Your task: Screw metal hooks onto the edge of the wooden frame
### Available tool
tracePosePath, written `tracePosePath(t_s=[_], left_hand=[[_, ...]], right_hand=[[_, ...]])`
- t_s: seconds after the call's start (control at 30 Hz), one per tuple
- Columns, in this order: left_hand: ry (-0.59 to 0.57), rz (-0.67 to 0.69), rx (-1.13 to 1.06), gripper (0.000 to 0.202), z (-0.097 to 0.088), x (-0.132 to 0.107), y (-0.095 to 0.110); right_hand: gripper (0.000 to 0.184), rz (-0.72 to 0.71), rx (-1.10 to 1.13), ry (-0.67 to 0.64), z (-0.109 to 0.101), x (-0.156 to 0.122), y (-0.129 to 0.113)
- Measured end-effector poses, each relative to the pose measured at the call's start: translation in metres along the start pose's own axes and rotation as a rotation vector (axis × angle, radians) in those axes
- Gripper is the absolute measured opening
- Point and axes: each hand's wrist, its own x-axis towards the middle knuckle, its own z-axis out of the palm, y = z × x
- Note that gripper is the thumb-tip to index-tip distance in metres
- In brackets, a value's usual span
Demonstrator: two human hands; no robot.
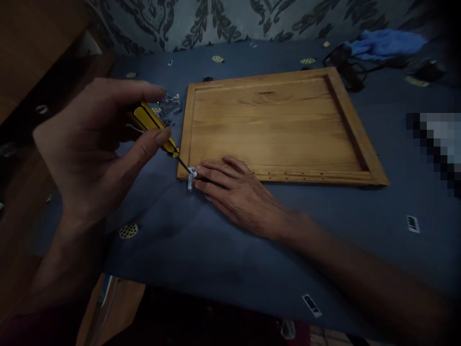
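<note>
Wooden panel (262, 115) is lying toward the cloth's (230, 250) far edge; the left hand (93, 134) is holding a screwdriver (146, 117) to its near-left corner bracket (190, 181), the right hand (245, 197) is resting flattened alongside; other fittings (175, 100) are lying unattached.

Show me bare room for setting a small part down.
Bare: the dark tablecloth between left forearm and right forearm; the wooden panel beyond the right hand. Crowded: the panel's near left corner, where the screwdriver meets a bracket beside that hand; its left side, with metal parts near the left hand; the far right, with a blue rag.
</note>
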Motion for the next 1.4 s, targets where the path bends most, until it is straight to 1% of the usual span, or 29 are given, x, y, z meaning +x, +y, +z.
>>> tracePosePath(t_s=[0.1,0.27,0.4,0.5,0.63,0.7,0.83,1.07,1.23,1.4], left_hand=[[-0.036,0.109,0.135,0.05,-0.0009,0.0015,-0.0024],[-0.033,0.076,0.122,0.044,-0.0002,0.0003,-0.0005],[-0.039,0.077,0.133,0.041,0.0,0.0001,0.0015],[-0.039,0.073,0.146,0.043,-0.0001,0.0008,0.0018],[-0.051,0.102,0.176,0.045,0.0008,0.0019,0.002],[-0.042,0.119,0.171,0.046,0.0014,0.0017,0.0019],[-0.011,0.11,0.167,0.049,0.002,-0.0001,0.0012],[-0.038,0.148,0.222,0.045,0.0012,-0.0002,0.0018],[-0.09,0.177,0.268,0.04,-0.0017,-0.0004,0.003],[-0.089,0.185,0.256,0.041,-0.001,0.0006,-0.0011]], right_hand=[[0.032,-0.002,-0.001,-0.001,0.0001,0.0002,-0.0001],[0.033,0.0,0.009,-0.01,0.0,0.0013,0.0002],[0.033,0.004,0.02,-0.009,-0.0005,0.0016,0.0001],[0.033,0.0,0.0,-0.007,-0.0008,0.0012,-0.0001],[0.033,-0.006,0.0,-0.001,-0.0011,0.0014,-0.0001],[0.033,-0.001,0.006,-0.01,-0.0011,0.0016,-0.0001],[0.033,-0.003,0.006,-0.005,-0.0009,0.0016,0.0002],[0.032,-0.022,-0.014,0.018,-0.0005,0.0014,0.0005],[0.032,-0.018,-0.014,0.009,-0.0003,0.0012,0.0001],[0.032,-0.017,-0.018,0.013,-0.0008,0.0016,0.0]])
